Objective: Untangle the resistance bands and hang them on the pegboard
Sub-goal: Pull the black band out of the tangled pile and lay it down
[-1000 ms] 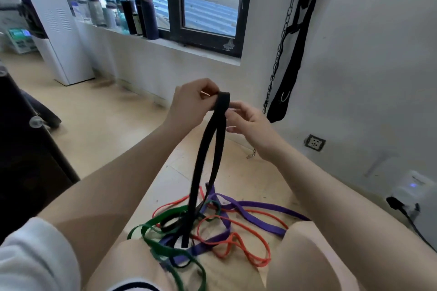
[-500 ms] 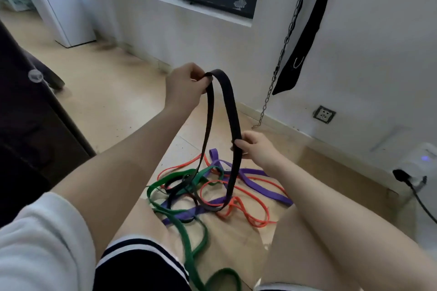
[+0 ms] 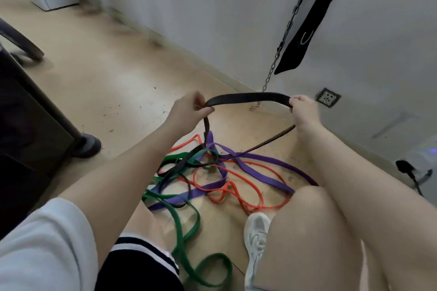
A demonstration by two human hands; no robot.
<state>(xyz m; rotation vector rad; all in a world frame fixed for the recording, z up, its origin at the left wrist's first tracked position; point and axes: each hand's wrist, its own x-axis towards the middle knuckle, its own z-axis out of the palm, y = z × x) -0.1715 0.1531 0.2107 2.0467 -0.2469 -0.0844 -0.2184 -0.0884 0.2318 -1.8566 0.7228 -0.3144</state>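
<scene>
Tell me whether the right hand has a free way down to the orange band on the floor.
Probably not yet. The right hand grips the black band, as does the left hand. The orange band lies below, uncovered there though woven under the purple band elsewhere.

Black band (image 3: 248, 97): rubbery, smooth, faint sheen along the top arc. Purple band (image 3: 272, 163), orange band (image 3: 255, 186) and green band (image 3: 186, 227): same rubbery look, matt. Floor (image 3: 113, 82): smooth tan sheet or tile, dull gloss, speckled with grit. Chain (image 3: 287, 28): dark metal links. Hanging strap (image 3: 305, 38): matt black cloth. Shoe (image 3: 256, 236): white, mesh-like fabric. Sleeve (image 3: 35, 248): soft white cloth.
</scene>
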